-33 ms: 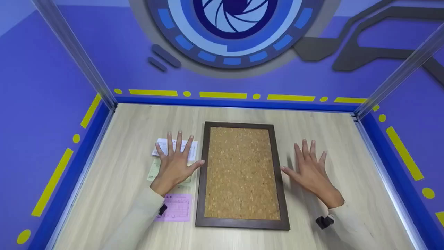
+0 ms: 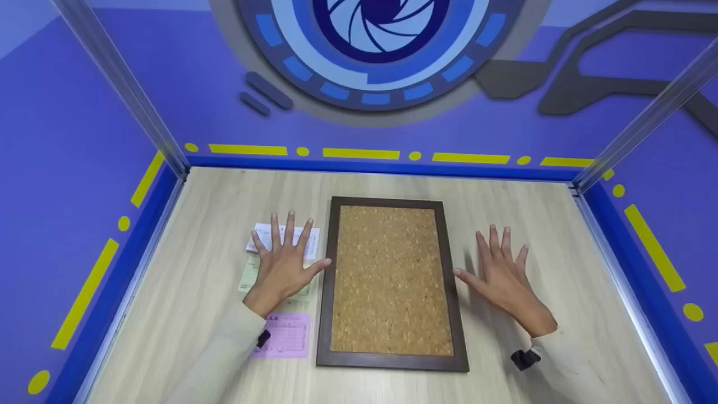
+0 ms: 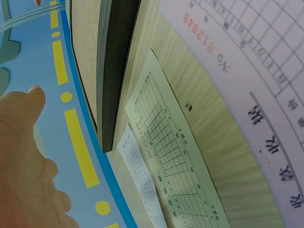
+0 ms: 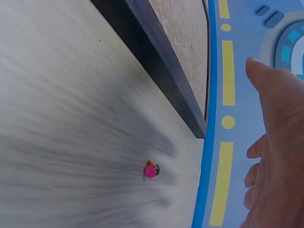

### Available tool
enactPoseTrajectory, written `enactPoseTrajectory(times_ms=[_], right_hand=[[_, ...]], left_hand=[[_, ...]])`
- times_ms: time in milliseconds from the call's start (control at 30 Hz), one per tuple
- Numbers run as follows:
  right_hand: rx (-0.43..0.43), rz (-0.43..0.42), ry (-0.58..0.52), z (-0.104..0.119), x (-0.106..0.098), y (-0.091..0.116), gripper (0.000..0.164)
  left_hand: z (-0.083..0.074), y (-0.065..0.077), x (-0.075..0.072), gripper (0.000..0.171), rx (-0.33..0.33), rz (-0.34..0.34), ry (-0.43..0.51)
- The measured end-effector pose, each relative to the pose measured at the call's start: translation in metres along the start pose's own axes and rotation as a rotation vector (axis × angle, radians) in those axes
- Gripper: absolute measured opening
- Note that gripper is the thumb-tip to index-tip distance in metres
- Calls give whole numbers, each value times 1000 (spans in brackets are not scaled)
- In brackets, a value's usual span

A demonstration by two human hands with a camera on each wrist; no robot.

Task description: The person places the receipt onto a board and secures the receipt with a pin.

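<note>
My left hand (image 2: 283, 272) hovers with spread fingers over several printed receipt slips lying left of the board. A white slip (image 2: 314, 241) lies farthest away, a green slip (image 2: 247, 275) is partly hidden beneath the hand, and a pink slip (image 2: 289, 336) is nearest. Between both hands lies a cork board (image 2: 392, 280) with a dark brown frame. My right hand (image 2: 502, 280) hovers, fingers spread, to the right of the board and holds nothing. Below it, the right wrist view shows a small cluster of what look like pushpins (image 4: 150, 171), pink and green; the head view hides them.
The light wood-grain tabletop (image 2: 224, 196) is bounded by a blue back wall (image 2: 359, 134) and side walls with yellow markings. Metal posts (image 2: 134, 95) stand at the back corners. Dark bands (image 2: 525, 359) sit on the wrists.
</note>
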State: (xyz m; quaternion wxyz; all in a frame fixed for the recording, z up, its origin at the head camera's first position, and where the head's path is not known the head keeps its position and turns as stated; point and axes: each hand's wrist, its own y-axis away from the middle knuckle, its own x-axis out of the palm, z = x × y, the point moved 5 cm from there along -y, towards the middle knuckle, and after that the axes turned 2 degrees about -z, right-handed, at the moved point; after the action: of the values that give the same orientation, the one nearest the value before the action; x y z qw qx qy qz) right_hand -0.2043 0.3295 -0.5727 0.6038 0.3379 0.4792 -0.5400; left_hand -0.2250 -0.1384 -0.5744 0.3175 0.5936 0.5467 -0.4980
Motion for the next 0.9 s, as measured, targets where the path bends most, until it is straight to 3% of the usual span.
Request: enactPoseTrajectory(times_ms=[600, 900], right_hand=[[-2, 6, -4, 2, 0, -1, 111], [-18, -23, -127, 3, 1, -1, 105]], left_hand=[[1, 2, -1, 105, -4, 4, -16], [2, 2, 0, 105, -4, -7, -3]])
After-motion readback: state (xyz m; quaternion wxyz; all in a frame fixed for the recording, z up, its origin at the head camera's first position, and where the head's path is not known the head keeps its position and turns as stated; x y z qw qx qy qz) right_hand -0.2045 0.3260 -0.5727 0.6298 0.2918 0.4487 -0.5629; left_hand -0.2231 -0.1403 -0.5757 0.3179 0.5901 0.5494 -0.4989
